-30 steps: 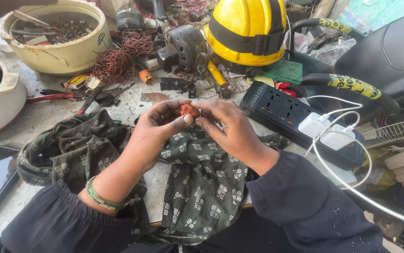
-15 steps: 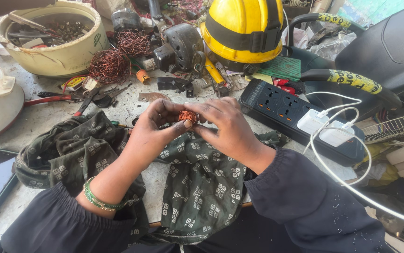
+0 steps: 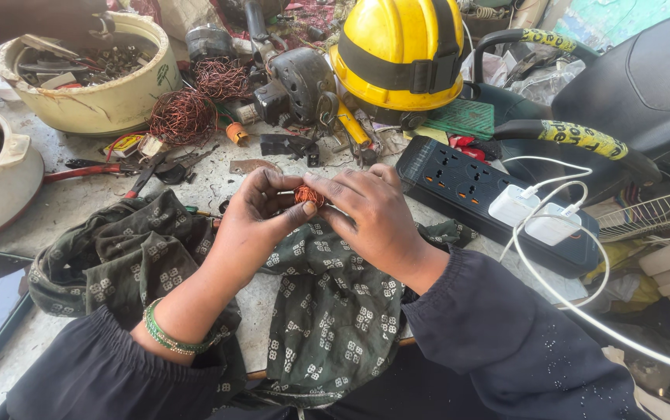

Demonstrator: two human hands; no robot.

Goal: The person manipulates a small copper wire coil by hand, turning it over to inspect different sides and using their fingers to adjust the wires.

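both hands pinch a small copper-wound coil (image 3: 308, 195) between their fingertips above the green patterned cloth (image 3: 327, 311) on the counter (image 3: 78, 202). left hand (image 3: 261, 210) grips from 9 o'clock, right hand (image 3: 370, 214) from 3 o'clock, equally near; its long axis cannot be told.

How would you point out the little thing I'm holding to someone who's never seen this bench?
Start at the yellow hard hat, then drop straight down to where the left hand and right hand meet. Pinched between them is a small copper-wound coil, compact, unlike the loose copper wire tangle.
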